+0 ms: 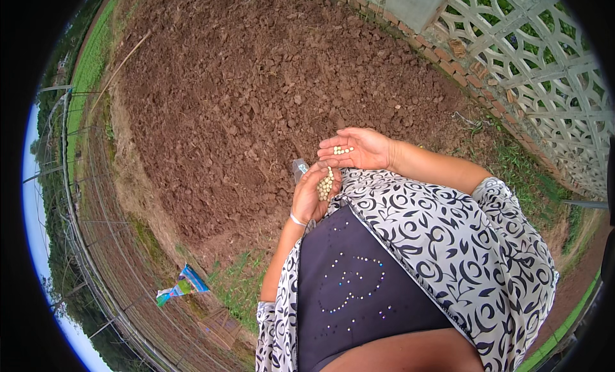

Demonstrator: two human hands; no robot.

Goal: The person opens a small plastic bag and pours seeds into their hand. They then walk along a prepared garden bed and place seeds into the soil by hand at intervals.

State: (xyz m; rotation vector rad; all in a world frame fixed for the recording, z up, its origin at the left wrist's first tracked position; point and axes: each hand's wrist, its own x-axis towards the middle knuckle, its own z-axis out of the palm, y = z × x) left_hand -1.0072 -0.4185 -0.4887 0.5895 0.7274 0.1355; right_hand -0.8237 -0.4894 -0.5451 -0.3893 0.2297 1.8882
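My left hand [307, 192], with a white band at its wrist, curls around a handful of pale round seeds [325, 185]. A clear plastic packet [299, 167] sticks out beyond its fingers. Whether those seeds lie inside the packet or loose in the palm, I cannot tell. Just above and to the right, my right hand [367, 148] is held palm up and nearly flat. Several more pale seeds [342, 150] rest on it near the base of the fingers. The fingertips of both hands are close together. Beneath them spreads bare, clumpy brown soil [250, 98].
A brick footing [461, 76] with a pale lattice block wall [533, 50] borders the soil on the right. A long stick [122, 62] lies at the left edge. At lower left are a colourful plastic bag [185, 285], grass [242, 285] and a curved fence rail [72, 199].
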